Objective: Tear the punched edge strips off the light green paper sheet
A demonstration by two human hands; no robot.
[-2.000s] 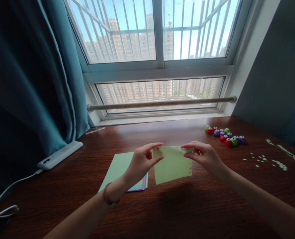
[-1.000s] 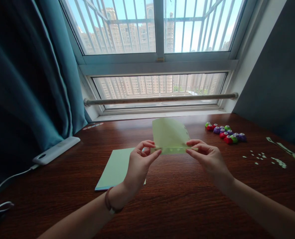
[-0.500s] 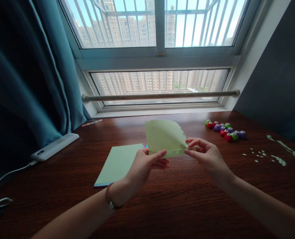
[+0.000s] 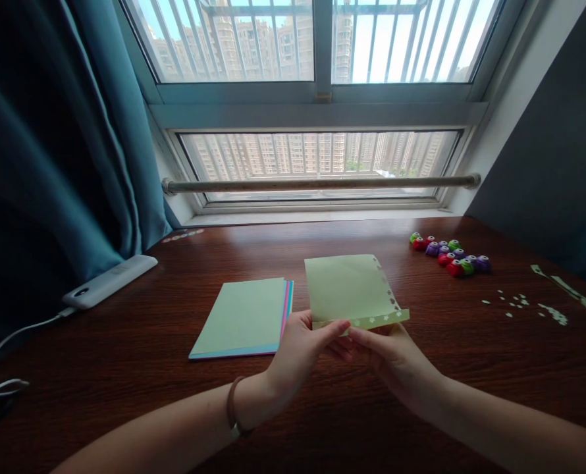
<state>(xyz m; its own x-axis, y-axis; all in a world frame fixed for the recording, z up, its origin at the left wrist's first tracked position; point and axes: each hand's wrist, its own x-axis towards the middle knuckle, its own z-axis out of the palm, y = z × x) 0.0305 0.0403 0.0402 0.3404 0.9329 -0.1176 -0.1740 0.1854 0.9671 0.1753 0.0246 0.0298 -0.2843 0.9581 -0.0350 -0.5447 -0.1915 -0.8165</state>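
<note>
Sheet, position: we hold the pale green sheet point(image 4: 349, 286) raised over the brown table point(image 4: 139, 382), to the right of the paper stack point(image 4: 241, 313) and apart from it, tilted so that its face shows to us.
Sheet, form: a narrow folded strip point(image 4: 379, 320) runs along the near edge, bearing pale star-like marks; a row of small holes lines the right edge.
Left hand: our left hand point(image 4: 300, 345) is closed in a light pinch on the near edge, thumb on top of the strip, fingers beneath.
Right hand: our right hand point(image 4: 401, 359) is likewise nearly closed, thumb against the strip close to the left thumb, other fingers under the paper and partly hidden.
Weight and stiffness: we judge it very light and limp, stiffer along the fold, with the far part liable to curl if unsupported.
Surface: probably dry and not slippery; a soft pinch should do.
Weak places: we expect the holed right edge to tear first, and the punched strip to crease under hard pressure.
Best hold: the doubled near edge, thumbs above and fingers below, between holes.
Nearby, right: small paper bits point(image 4: 520, 301) lie loose on the table.
</note>
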